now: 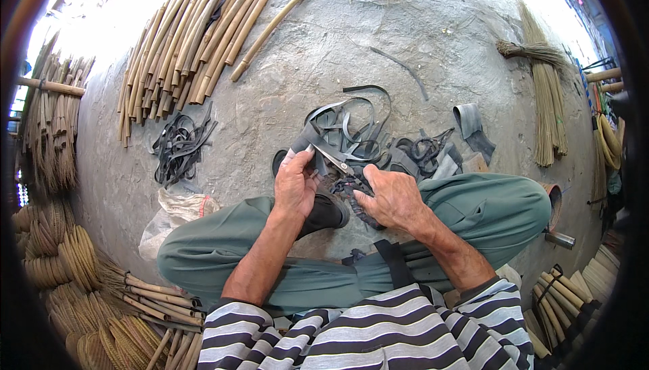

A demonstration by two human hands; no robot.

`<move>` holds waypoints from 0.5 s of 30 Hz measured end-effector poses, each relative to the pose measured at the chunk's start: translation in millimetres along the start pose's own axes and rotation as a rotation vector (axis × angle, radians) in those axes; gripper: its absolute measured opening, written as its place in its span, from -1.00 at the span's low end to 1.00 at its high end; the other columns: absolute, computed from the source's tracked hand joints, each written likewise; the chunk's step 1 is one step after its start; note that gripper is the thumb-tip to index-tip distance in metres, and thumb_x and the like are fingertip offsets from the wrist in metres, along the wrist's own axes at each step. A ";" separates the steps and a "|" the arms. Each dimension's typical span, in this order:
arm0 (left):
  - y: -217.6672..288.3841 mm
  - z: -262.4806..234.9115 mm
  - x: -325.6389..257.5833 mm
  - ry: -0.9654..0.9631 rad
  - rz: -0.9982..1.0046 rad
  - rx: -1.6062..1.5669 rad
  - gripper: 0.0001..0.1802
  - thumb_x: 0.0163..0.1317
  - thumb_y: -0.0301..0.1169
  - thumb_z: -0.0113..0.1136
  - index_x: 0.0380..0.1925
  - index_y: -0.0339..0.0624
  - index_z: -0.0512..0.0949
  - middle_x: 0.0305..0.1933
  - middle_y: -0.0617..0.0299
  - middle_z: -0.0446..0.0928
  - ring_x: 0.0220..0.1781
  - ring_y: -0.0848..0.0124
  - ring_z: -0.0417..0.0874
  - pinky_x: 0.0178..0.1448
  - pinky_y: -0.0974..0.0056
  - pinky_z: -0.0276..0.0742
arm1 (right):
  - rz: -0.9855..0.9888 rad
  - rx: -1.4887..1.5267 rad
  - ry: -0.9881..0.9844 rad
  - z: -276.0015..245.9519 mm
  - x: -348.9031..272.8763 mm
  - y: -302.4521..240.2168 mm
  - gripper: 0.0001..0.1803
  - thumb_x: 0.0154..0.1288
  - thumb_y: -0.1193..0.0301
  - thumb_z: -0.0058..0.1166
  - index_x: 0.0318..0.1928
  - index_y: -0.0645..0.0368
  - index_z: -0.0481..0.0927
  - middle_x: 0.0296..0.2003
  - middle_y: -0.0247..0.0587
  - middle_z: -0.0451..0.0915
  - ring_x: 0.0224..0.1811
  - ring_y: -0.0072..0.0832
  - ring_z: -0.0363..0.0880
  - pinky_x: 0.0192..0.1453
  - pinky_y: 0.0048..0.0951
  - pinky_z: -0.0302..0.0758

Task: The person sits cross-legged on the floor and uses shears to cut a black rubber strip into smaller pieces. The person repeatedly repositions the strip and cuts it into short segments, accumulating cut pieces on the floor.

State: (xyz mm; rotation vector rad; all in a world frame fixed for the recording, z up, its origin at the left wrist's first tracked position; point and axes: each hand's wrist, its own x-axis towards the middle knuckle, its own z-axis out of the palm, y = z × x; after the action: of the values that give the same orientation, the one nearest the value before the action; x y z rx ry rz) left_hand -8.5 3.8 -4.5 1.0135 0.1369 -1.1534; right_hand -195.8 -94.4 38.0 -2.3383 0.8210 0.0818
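My left hand (295, 186) pinches a dark grey rubber strip (307, 139) between thumb and fingers. In my right hand (395, 199) is a pair of scissors (343, 166), its blades pointing up and left toward the strip. The blades meet the strip near my left fingertips; how far they are apart is hard to see. Long thin rubber bands (351, 130) curl on the ground just beyond both hands. Close to my right hand lies a tangle of dark rubber scraps (426, 150). A wider rubber piece (473, 126) lies farther right.
Bamboo poles (182, 52) lie at the far left, with a heap of black strips (179, 148) nearer. A white sack (182, 211) sits beside my left knee. Brooms (88, 302) are stacked at lower left. Bundled bristles (546, 99) lie at right, with tied sticks (554, 302) nearer.
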 end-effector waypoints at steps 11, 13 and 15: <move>-13.9 -0.4 -6.2 0.013 0.027 0.103 -0.75 0.39 -0.43 0.22 0.05 -0.08 0.63 -0.08 0.40 0.71 -0.08 0.54 0.71 -0.01 0.32 0.56 | -0.039 -0.050 0.101 2.4 1.2 1.8 -0.49 0.22 0.10 0.39 -0.16 0.25 0.47 -0.37 0.11 0.64 -0.24 0.13 0.68 -0.11 0.07 0.51; -12.5 -2.2 -4.3 0.015 0.018 0.127 -0.76 0.40 -0.42 0.22 0.04 -0.08 0.62 -0.09 0.40 0.71 -0.08 0.53 0.70 0.01 0.31 0.58 | 0.020 -0.033 0.034 -0.3 0.9 0.3 -0.50 0.25 0.09 0.37 -0.16 0.26 0.47 -0.42 0.11 0.66 -0.27 0.14 0.70 -0.14 0.08 0.55; -10.9 -3.3 -3.2 0.023 -0.004 0.105 -0.77 0.40 -0.42 0.22 0.03 -0.08 0.61 -0.10 0.39 0.71 -0.08 0.52 0.71 0.02 0.29 0.61 | 0.045 -0.025 -0.007 -0.6 0.7 -1.8 -0.51 0.28 0.09 0.35 -0.17 0.26 0.47 -0.46 0.12 0.66 -0.31 0.16 0.72 -0.18 0.10 0.57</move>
State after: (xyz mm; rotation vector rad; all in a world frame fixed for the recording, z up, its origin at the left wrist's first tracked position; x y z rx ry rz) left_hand -17.5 8.0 -11.0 1.1199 0.0969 -1.1627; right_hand -194.3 -94.1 39.4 -2.3420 0.8735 0.1201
